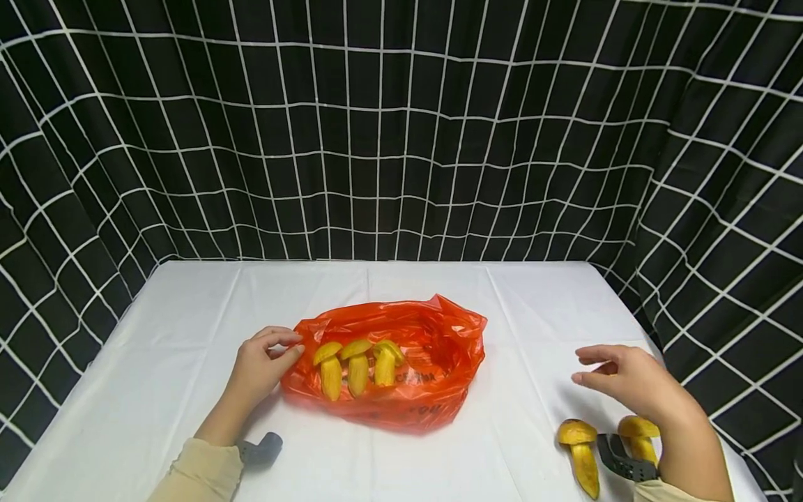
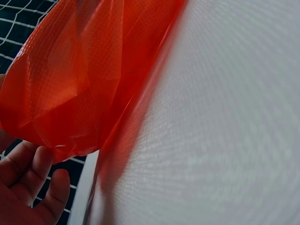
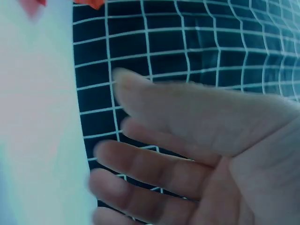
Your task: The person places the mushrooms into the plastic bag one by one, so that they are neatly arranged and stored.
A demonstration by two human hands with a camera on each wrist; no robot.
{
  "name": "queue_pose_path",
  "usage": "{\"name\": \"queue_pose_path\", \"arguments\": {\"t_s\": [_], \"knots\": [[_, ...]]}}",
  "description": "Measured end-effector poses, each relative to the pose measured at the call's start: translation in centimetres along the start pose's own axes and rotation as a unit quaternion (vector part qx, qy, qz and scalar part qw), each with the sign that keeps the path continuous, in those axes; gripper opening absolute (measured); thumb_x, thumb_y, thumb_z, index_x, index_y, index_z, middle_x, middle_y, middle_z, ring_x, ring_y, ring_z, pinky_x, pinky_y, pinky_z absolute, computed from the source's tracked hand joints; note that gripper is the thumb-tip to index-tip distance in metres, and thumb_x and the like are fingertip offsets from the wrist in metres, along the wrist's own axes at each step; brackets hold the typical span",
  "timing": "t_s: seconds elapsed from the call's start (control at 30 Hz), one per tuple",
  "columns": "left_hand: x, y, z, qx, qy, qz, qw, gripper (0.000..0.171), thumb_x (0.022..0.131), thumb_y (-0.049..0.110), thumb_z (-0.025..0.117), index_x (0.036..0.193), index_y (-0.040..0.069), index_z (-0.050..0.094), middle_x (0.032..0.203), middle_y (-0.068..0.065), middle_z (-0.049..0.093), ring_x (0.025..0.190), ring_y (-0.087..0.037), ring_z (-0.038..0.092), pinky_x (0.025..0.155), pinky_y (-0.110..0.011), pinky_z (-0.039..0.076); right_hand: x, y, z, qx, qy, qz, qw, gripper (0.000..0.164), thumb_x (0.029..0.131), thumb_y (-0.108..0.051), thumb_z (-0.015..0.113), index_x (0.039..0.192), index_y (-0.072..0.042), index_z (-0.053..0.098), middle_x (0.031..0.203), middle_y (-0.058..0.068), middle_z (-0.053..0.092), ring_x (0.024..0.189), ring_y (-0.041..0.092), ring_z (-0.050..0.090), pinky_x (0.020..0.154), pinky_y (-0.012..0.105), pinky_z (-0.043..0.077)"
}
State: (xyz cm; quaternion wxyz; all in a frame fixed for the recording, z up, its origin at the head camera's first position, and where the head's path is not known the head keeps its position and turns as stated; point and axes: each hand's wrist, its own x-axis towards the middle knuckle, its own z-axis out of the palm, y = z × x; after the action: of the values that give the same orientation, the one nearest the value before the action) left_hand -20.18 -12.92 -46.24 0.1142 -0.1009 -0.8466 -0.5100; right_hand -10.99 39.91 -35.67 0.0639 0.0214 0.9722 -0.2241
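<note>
A red plastic bag (image 1: 433,411) lies spread on the table, its mouth gaping toward the upper right. Three yellow mushrooms (image 1: 358,373) rest side by side at the bag; I cannot tell whether they are inside it or on top. My left hand (image 1: 260,359) is at the bag's left edge, fingers loosely bent, with the thumb apart from them; in the left wrist view the fingers are close against the red plastic (image 2: 70,93). At the right, my right hand (image 1: 627,380) hovers above the table, holding nothing, its fingers relaxed (image 3: 154,164).
Below my right hand lies a mushroom with a brownish cap (image 1: 583,464). Beside it, another mushroom (image 1: 638,427) is partly hidden by my wrist and the dark wrist strap (image 1: 617,457). A white cloth covers the table (image 1: 207,307); a black curtain with white grid lines (image 1: 395,139) surrounds it.
</note>
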Motion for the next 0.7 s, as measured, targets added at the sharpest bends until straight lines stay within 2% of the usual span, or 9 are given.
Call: {"name": "queue_pose_path", "arguments": {"t_s": [0.17, 0.3, 0.4, 0.53, 0.7], "knots": [[0.0, -0.1, 0.0, -0.003, -0.002, 0.006, 1.0000, 0.012, 0.086, 0.014, 0.075, 0.097, 0.008, 0.076, 0.104, -0.002, 0.069, 0.103, -0.017, 0.063, 0.084, -0.025, 0.056, -0.7, 0.4, 1.3, 0.023, -0.077, 0.026, 0.996, 0.064, 0.076, -0.038, 0.083, 0.124, -0.001, 0.064, 0.115, 0.017, 0.067, 0.096, 0.024, 0.062, 0.072, 0.039, 0.055], [0.0, -0.2, 0.0, -0.004, -0.003, 0.003, 1.0000, 0.012, 0.086, 0.014, 0.075, 0.097, 0.009, 0.077, 0.104, -0.002, 0.069, 0.103, -0.017, 0.063, 0.082, -0.017, 0.053, -1.0, 0.9, 2.5, 0.026, -0.115, 0.040, 0.992, 0.061, 0.074, -0.035, 0.085, 0.121, 0.000, 0.066, 0.110, 0.012, 0.069, 0.096, 0.024, 0.062, 0.074, 0.040, 0.055], [0.0, -0.2, -0.1, -0.004, -0.002, 0.002, 1.0000, 0.012, 0.087, 0.014, 0.075, 0.098, 0.009, 0.076, 0.105, -0.002, 0.069, 0.104, -0.017, 0.063, 0.084, -0.022, 0.055, -1.1, 1.1, 3.2, 0.032, -0.129, 0.040, 0.990, 0.054, 0.073, -0.027, 0.086, 0.116, 0.001, 0.068, 0.104, 0.008, 0.071, 0.092, 0.020, 0.062, 0.076, 0.039, 0.054], [0.1, -0.2, -0.1, -0.003, 0.000, 0.003, 1.0000, 0.012, 0.087, 0.015, 0.074, 0.098, 0.009, 0.076, 0.105, -0.003, 0.069, 0.104, -0.018, 0.063, 0.087, -0.036, 0.057, -1.1, 1.1, 3.8, 0.049, -0.137, 0.033, 0.989, 0.045, 0.074, -0.020, 0.085, 0.110, 0.003, 0.070, 0.096, 0.004, 0.071, 0.086, 0.016, 0.061, 0.075, 0.033, 0.052], [0.1, -0.2, -0.2, -0.003, -0.002, 0.003, 1.0000, 0.012, 0.087, 0.015, 0.074, 0.098, 0.009, 0.076, 0.105, -0.003, 0.069, 0.105, -0.020, 0.063, 0.088, -0.041, 0.057, -1.3, 1.1, 4.3, 0.065, -0.150, -0.003, 0.986, 0.042, 0.079, -0.021, 0.081, 0.113, 0.001, 0.069, 0.099, 0.004, 0.072, 0.087, 0.014, 0.061, 0.074, 0.025, 0.051]]}}
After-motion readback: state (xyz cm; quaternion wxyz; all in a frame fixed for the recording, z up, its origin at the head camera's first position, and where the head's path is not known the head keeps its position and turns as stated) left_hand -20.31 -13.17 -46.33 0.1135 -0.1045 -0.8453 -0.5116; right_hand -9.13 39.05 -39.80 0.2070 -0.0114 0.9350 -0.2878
